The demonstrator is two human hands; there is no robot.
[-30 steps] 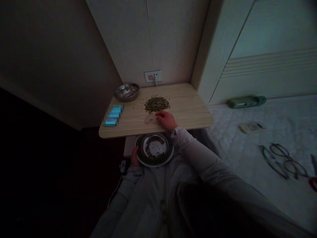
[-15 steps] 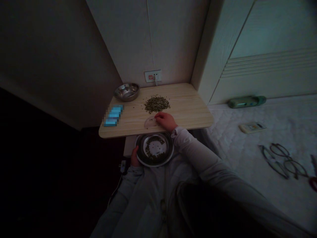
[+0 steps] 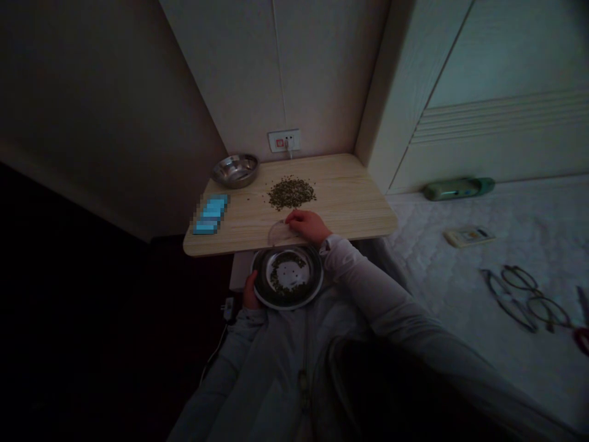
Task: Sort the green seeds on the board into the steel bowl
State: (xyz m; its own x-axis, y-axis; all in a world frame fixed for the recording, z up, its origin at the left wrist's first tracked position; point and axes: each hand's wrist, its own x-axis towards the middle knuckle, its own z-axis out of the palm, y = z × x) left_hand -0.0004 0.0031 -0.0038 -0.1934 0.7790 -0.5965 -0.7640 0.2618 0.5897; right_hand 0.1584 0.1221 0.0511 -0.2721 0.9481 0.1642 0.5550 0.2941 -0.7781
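Note:
My left hand (image 3: 251, 291) grips the left rim of a wide-rimmed metal bowl (image 3: 314, 277) held below the table's front edge. Small greenish grains (image 3: 301, 288), like mung beans, lie in a ring inside it. My right hand (image 3: 309, 226) is closed, fingertips pinching a clear, thin, round-edged plastic piece (image 3: 276, 234) at the table's front edge. Its right part is hidden by my fingers. Beyond this hand a loose pile of the same grains (image 3: 292, 192) is spread on the wooden table (image 3: 350, 196).
A second metal bowl (image 3: 235, 172) stands at the table's back left, with a lit phone (image 3: 211, 213) in front. A wall socket (image 3: 284, 141) holds a plug. On the bed at right lie a green bottle (image 3: 458, 189), a remote (image 3: 469, 236) and glasses (image 3: 547, 312).
My right hand and the plastic piece have shifted slightly, the piece now reaching the table's front edge over the bowl. Grains seen on or beside it have mostly gone. My left hand stays put.

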